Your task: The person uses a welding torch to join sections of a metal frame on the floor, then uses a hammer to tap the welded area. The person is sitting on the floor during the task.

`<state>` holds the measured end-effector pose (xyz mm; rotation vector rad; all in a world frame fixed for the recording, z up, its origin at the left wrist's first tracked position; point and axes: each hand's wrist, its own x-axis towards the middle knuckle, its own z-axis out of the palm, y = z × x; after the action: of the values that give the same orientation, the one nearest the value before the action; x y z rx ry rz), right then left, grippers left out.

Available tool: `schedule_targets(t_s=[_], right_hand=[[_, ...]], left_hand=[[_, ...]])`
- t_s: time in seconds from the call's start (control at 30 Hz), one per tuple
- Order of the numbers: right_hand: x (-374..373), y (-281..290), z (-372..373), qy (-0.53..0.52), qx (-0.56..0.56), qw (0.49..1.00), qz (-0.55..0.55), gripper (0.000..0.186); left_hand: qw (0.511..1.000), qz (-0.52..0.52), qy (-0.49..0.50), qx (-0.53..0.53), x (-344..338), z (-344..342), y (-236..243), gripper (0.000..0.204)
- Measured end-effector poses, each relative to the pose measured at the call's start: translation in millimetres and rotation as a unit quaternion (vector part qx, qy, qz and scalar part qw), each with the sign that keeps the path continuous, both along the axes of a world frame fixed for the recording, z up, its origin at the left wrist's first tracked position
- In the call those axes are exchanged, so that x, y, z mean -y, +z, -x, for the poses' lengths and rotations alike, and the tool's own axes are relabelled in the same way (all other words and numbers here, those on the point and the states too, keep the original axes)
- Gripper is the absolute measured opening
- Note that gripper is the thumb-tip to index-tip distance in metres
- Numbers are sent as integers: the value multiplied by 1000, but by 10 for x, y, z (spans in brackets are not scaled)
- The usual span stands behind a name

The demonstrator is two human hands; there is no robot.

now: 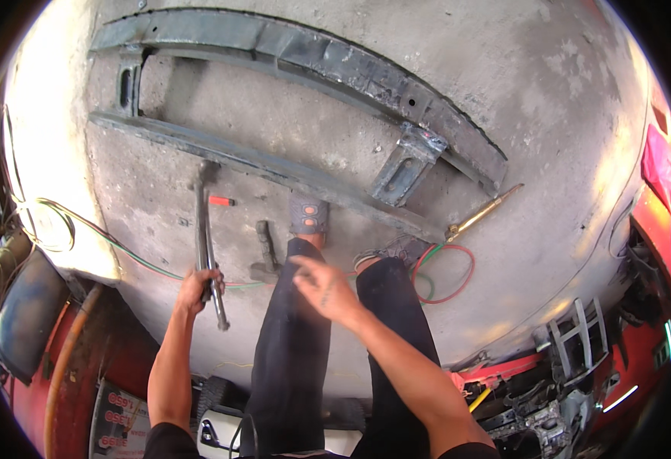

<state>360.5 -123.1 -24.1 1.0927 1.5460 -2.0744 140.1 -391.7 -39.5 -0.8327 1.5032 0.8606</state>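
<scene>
My left hand (198, 291) is closed around the handle of a long hammer (201, 218), whose dark head points away from me over the floor. A second slim metal bar (214, 268) runs alongside the handle in the same grip. My right hand (326, 289) hovers by my knee with fingers stretched out, slightly blurred, holding nothing. Beyond my feet lies a grey metal bumper frame (274, 164): a curved beam and a straight beam joined by two brackets. Between the left hand and my foot, a short-handled hammer (266, 243) rests on the concrete.
A small red object (221, 201) lies near the held hammer. By the frame's right end is a brass gas torch (482, 214), with red and green hoses (469, 260) looped below it. Car parts (550, 413) crowd the lower right; a red panel (68, 367) stands at left.
</scene>
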Motion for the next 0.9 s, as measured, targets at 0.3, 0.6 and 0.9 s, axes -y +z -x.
schedule_targets(t_s=[0.3,0.6,0.9], right_hand=[[547,760,549,-116,35,969,217,97],[-246,913,-192,-397,128,893,167,82],[-558,1278,-1150,-561,48,797,220,65]], left_hand=[[981,38,-179,69,-1120,-673,2111,44],[888,-117,-443,-36,-2119,-1528,2326,76],[961,-92,-235,117,-2269,-1690,2374,46]])
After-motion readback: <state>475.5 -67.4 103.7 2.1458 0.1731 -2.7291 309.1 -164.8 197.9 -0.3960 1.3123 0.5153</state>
